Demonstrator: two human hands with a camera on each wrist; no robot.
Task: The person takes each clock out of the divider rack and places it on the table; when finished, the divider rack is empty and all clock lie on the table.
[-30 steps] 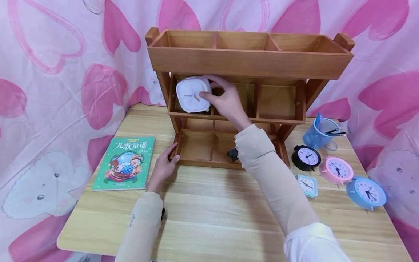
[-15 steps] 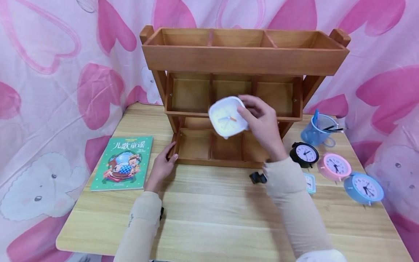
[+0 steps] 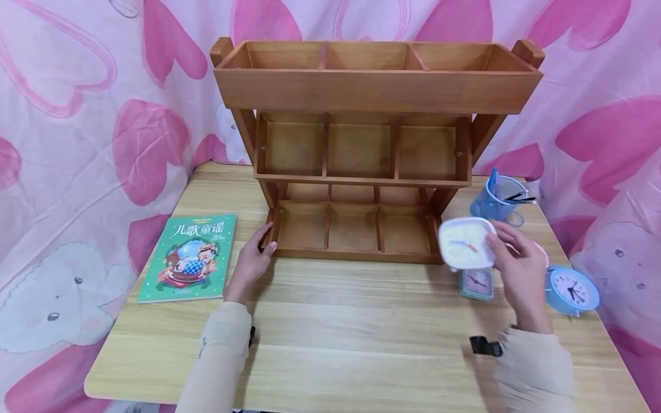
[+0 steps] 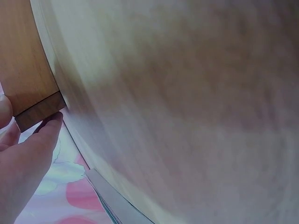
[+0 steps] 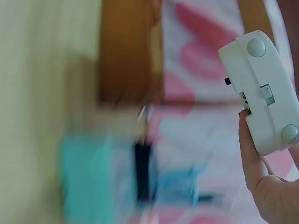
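My right hand point(image 3: 518, 269) pinches a white square alarm clock point(image 3: 459, 244) by its right side, raised over the right part of the table. Seen from the right wrist, the white clock point(image 5: 261, 93) shows its underside with two round feet. Below it on the table stands a small mint square clock point(image 3: 477, 285), its top overlapped by the white one. My left hand point(image 3: 252, 267) grips the lower left end of the brown wooden shelf point(image 3: 379, 92). The left wrist view has the thumb and fingers of that hand point(image 4: 28, 163) on either side of the shelf's wooden end point(image 4: 42, 112).
A blue round alarm clock point(image 3: 573, 291) and a mostly hidden pink clock point(image 3: 542, 255) stand right of my right hand. Behind them is a blue mesh pen cup point(image 3: 498, 201). A green children's book point(image 3: 188, 258) lies left of the shelf on the wooden table point(image 3: 330, 338).
My right hand has drawn the white alarm clock out of the shelf's middle-tier left compartment and carried it right and down, over the other clocks. My left hand stays at the shelf's end.
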